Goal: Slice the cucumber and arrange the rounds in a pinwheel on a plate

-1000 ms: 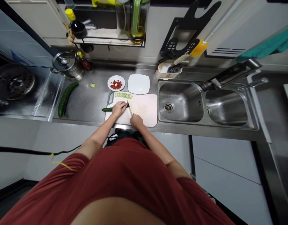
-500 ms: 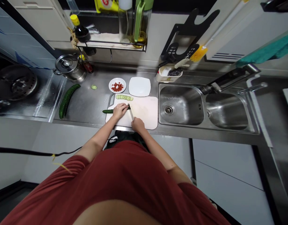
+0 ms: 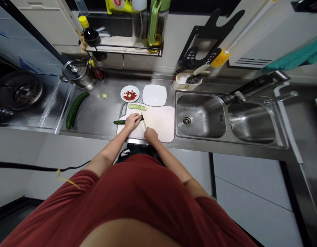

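My left hand [image 3: 133, 121] is closed over a dark green cucumber [image 3: 119, 122], which lies across the left part of a white cutting board [image 3: 162, 125]. In my right hand [image 3: 151, 135] is the handle of a knife [image 3: 144, 122], its blade at the cucumber's right end, beside my left fingertips. A row of pale green cucumber slices [image 3: 137, 107] rests along the board's upper edge. Behind the board stand a round white plate with chopped red pieces [image 3: 129, 94] and a squarish white plate [image 3: 154, 95].
A whole cucumber [image 3: 76, 109] and a single slice [image 3: 104, 95] lie on the steel counter at left, near a lidded pot [image 3: 78, 73]. Right of the board is a double sink [image 3: 202, 115] with a faucet [image 3: 256, 87]. A shelf with bottles [image 3: 124, 49] hangs above.
The knife has shifted slightly left at the cucumber's end, its blade looking narrower. The whole view has moved a little; my left hand stays on the cucumber.
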Motion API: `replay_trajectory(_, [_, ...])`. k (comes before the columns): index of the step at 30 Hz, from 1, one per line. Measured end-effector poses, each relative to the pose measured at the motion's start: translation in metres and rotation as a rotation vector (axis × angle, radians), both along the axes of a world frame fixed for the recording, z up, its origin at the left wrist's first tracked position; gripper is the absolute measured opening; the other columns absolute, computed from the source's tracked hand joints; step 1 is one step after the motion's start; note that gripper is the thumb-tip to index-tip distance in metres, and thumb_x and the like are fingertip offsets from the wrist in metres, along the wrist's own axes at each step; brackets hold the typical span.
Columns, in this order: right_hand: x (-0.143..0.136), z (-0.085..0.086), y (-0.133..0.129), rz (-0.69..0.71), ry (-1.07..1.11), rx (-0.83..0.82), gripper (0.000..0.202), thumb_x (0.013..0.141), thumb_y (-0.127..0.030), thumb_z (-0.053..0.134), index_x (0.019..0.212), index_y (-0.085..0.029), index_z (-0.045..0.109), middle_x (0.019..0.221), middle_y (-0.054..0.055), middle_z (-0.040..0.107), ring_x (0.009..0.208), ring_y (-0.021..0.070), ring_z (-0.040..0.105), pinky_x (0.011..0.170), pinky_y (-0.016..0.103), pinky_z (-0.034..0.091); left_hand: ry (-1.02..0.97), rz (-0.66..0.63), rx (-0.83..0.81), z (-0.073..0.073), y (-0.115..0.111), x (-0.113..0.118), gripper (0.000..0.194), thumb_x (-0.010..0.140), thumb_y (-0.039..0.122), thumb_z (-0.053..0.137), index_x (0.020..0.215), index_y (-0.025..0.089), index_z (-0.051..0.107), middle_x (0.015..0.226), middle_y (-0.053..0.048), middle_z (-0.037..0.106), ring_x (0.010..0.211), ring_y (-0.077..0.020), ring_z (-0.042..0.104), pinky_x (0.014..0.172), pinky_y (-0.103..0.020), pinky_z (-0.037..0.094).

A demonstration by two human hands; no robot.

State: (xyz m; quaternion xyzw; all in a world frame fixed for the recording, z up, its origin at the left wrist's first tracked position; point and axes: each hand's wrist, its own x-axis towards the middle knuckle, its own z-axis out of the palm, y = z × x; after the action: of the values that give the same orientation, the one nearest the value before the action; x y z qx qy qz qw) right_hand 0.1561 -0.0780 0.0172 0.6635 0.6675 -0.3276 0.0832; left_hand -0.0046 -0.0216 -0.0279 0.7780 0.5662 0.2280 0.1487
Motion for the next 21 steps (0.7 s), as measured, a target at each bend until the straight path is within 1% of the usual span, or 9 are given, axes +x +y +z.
replay_trajectory(7, [-0.008,0.001,0.013,-0.018,0.016,0.007,0.029,0.091,-0.016,0.04,0.113,-0.013,0.059,0.114,0.016,0.065,0.106,0.026,0.063,0.084,0.034,0.048,0.003,0.008,0.011,0.001,-0.001,0.0,0.027,0.095,0.034,0.046,0.104,0.027,0.071,0.109,-0.004,0.066,0.099,-0.0194,0.058,0.084,-0.032,0.045])
replay_trajectory(10, [-0.008,0.002,0.012,-0.027,0.017,0.007,0.029,0.092,-0.016,0.04,0.113,-0.013,0.059,0.114,0.016,0.065,0.107,0.0257,0.062,0.085,0.033,0.048,0.004,0.011,0.009,0.002,-0.002,0.0,0.028,0.095,0.035,0.046,0.104,0.028,0.071,0.109,-0.004,0.066,0.099,-0.0198,0.058,0.084,-0.032,0.045])
replay_trajectory(18, [0.001,0.004,-0.016,-0.024,-0.016,-0.021,0.028,0.093,-0.017,0.039,0.113,-0.012,0.058,0.111,0.018,0.066,0.105,0.0252,0.064,0.084,0.032,0.048,-0.003,0.016,-0.013,0.005,-0.002,0.001,0.028,0.094,0.035,0.046,0.103,0.026,0.071,0.108,-0.005,0.066,0.1,-0.0204,0.058,0.086,-0.034,0.046])
replay_trajectory(21, [0.002,0.003,-0.022,-0.028,-0.028,-0.024,0.028,0.094,-0.017,0.038,0.113,-0.012,0.058,0.11,0.018,0.066,0.104,0.025,0.064,0.083,0.032,0.048,-0.001,0.019,-0.014,0.005,-0.002,0.001,0.028,0.094,0.034,0.045,0.104,0.026,0.07,0.109,-0.005,0.066,0.101,-0.0201,0.058,0.086,-0.033,0.046])
